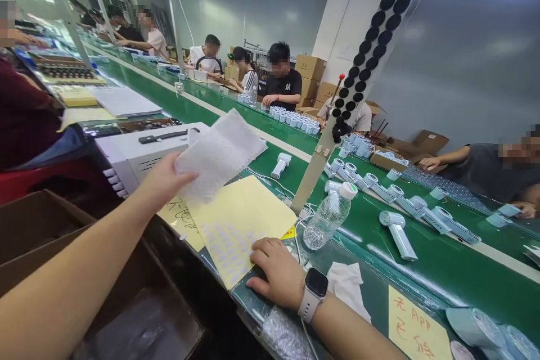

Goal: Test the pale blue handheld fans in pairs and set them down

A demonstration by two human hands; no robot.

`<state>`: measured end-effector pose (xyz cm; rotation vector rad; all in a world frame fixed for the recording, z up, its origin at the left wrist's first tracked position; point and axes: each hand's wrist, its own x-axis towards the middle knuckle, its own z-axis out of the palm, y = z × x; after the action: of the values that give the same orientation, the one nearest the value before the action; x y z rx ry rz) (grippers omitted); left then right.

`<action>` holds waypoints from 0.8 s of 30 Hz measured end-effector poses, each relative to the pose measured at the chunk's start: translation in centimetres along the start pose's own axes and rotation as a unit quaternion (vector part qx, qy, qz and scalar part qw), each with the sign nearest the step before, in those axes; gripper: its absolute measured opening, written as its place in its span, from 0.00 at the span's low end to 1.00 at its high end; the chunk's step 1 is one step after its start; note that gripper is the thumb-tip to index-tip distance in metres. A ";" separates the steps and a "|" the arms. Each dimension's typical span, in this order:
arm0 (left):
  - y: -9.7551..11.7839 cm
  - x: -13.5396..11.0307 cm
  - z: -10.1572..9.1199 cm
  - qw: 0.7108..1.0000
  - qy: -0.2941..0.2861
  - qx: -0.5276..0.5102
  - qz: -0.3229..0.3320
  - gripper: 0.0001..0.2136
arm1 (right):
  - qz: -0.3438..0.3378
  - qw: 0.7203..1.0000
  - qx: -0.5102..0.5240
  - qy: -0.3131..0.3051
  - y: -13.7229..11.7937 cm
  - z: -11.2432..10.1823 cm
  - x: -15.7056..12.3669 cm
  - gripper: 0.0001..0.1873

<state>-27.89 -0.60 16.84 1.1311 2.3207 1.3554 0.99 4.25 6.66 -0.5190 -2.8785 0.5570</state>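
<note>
Pinching translucent sheets [219, 160] in left hand [164, 183]; likely light, limp, best edge-held. Resting right hand [278, 273], loosely spread, seemingly empty, against yellow paper [257, 205].

Head-worn view, forward and down

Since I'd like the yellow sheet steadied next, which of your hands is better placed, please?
Probably the right hand: it rests at the edge of the yellow sheet; the left hand holds white sheeting.

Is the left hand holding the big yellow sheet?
No: the left hand holds whitish see-through material, while the big yellow sheet lies on the worktop.
</note>
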 end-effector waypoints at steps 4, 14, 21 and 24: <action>2.7 2.8 1.2 0.989 -0.018 0.143 0.023 0.23 | 0.050 0.998 0.000 0.039 -0.8 1.3 1.4 0.38; 2.5 2.9 1.1 0.965 -0.036 0.260 -0.004 0.21 | 0.037 0.998 -0.017 0.040 -2.8 2.7 2.7 0.28; 2.6 3.0 -0.7 0.958 -0.022 0.285 -0.010 0.25 | -0.063 0.997 -0.018 0.039 0.6 1.7 2.8 0.20; 3.1 2.8 0.0 0.962 -0.042 0.269 0.000 0.24 | -0.087 0.995 -0.020 0.037 1.5 1.5 2.7 0.15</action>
<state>-28.22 2.30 19.86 1.2908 2.7012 0.6609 -1.38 5.99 4.93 -0.2829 -2.8331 0.4428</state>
